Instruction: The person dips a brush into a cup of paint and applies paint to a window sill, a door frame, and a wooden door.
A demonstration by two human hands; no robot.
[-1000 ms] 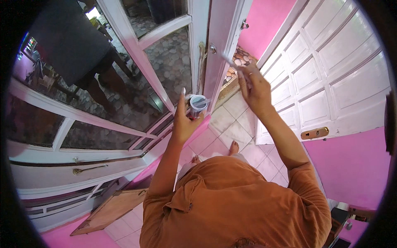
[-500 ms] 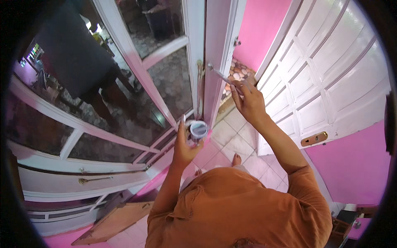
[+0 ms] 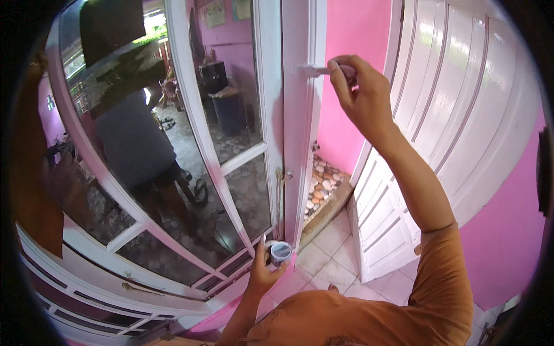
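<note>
My right hand (image 3: pixel 366 92), raised high, pinches the handle of a paintbrush (image 3: pixel 319 71). The bristles touch the pale upright of the door frame (image 3: pixel 295 132), where the surface looks wet and light. Lower down, my left hand (image 3: pixel 264 274) is wrapped around a small tub (image 3: pixel 281 252) with a pale rim. Dark shades show within the tub, but I cannot make out its contents. Both arms are bent, the right one reaching up and the left one held low near the window's bottom corner.
Left of the frame stands a white-barred glass window (image 3: pixel 226 167) with reflections in its panes. A white panelled door (image 3: pixel 398 190) stands open at the right. Beyond the doorway are a pink wall (image 3: pixel 353 86) and a pebbled strip (image 3: pixel 326 184). Pale tiles (image 3: pixel 326 262) cover the floor.
My right hand has moved up the frame with the brush, which now points sideways to the left. The view has tilted upward, so the tub in my left hand appears lower.
</note>
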